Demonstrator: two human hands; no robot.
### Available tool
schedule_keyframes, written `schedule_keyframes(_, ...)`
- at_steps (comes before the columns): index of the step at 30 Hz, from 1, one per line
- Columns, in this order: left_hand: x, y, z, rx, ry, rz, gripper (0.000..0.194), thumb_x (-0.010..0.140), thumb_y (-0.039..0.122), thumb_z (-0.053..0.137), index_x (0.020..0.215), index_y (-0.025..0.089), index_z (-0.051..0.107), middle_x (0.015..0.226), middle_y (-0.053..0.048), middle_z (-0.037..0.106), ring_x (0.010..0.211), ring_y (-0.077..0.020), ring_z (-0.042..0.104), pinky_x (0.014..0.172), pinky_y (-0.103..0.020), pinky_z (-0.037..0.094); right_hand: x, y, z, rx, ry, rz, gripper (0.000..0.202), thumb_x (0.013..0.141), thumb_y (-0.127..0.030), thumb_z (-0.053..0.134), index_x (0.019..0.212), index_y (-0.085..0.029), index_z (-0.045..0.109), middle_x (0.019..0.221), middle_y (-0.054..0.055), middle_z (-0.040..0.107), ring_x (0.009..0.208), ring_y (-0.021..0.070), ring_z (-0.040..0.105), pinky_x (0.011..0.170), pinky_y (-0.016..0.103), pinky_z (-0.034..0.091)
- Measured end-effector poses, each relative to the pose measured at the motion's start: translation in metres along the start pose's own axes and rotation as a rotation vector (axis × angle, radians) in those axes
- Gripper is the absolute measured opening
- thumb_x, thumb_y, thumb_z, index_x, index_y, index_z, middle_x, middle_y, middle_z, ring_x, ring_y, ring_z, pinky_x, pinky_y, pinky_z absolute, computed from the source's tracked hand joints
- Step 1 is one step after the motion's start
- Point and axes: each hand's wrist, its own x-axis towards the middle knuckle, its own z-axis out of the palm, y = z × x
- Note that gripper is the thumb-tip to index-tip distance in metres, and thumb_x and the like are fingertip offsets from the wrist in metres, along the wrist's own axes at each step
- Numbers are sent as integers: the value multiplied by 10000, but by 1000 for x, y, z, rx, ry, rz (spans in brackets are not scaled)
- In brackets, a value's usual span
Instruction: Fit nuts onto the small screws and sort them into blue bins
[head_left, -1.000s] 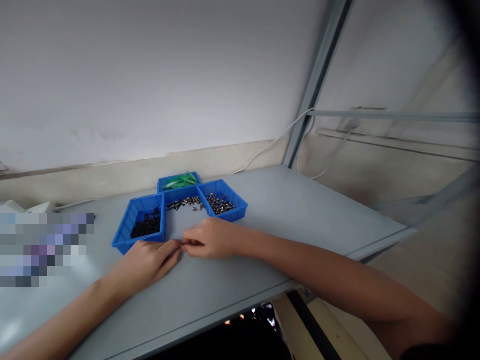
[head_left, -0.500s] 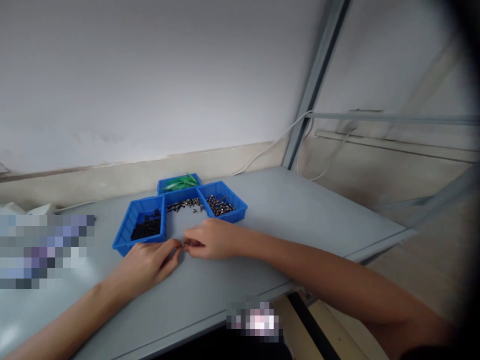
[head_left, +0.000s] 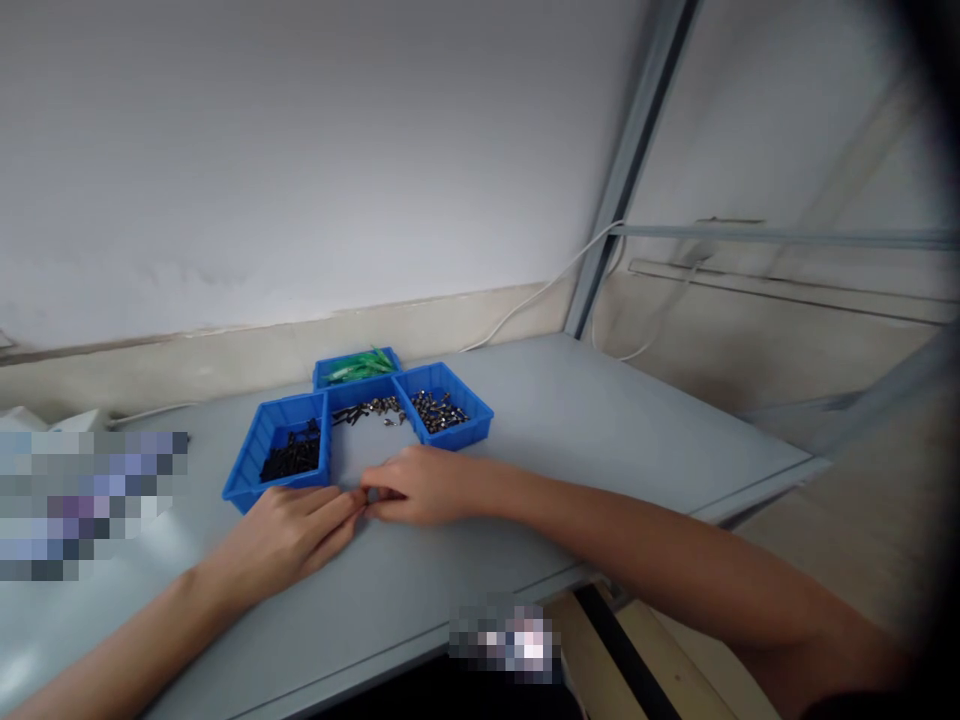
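My left hand and my right hand meet fingertip to fingertip just above the grey table. Both pinch at the same spot; whatever lies between the fingers is small and covered by them. Behind my left hand is a blue bin with black screw-like pieces. Beyond my right hand, another blue bin holds small shiny metal parts. Loose metal and black pieces lie on the table between these bins.
A third blue bin with green slender pieces stands at the back near the wall. A grey metal post rises at the table's far right corner, with a white cable beside it. Blurred-out items lie at the left.
My fingertips have closed together, covering the small metallic piece that showed between them before. The bins and loose parts have stayed in place.
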Motion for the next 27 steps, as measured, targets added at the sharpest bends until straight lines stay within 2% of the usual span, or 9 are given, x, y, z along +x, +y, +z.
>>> schedule_keyframes(5, 2, 2, -2, -17, 15, -17, 197, 909, 213, 385, 946, 148, 567, 684, -5, 601, 576, -120, 587, 521, -242, 443, 1, 1, 0, 50, -22, -3, 126, 826, -268, 473, 800, -174, 553, 697, 3, 599, 611, 114, 506, 543, 221, 328)
schedule_keyframes(10, 3, 3, -3, -21, -35, -71, 218, 915, 252, 373, 901, 166, 573, 672, -3, 605, 576, -123, 591, 534, -244, 447, 0, 0, -1, 27, -26, 23, 150, 814, -286, 507, 781, -158, 578, 693, 9, 601, 606, 111, 502, 535, 220, 322)
schedule_keyframes(19, 5, 1, -2, 27, -118, -136, 301, 933, 280, 291, 821, 179, 551, 620, 5, 595, 547, -137, 600, 501, -243, 434, 0, -1, -3, 36, 44, 48, 189, 822, -319, 504, 751, -158, 571, 675, -1, 611, 599, 99, 520, 536, 206, 336)
schedule_keyframes(27, 4, 1, 0, 44, -135, -146, 296, 927, 267, 290, 808, 173, 544, 600, 4, 585, 535, -135, 594, 489, -235, 418, -1, -2, -5, 52, 26, 26, 184, 840, -317, 489, 799, -162, 580, 709, 6, 627, 626, 104, 538, 560, 214, 351)
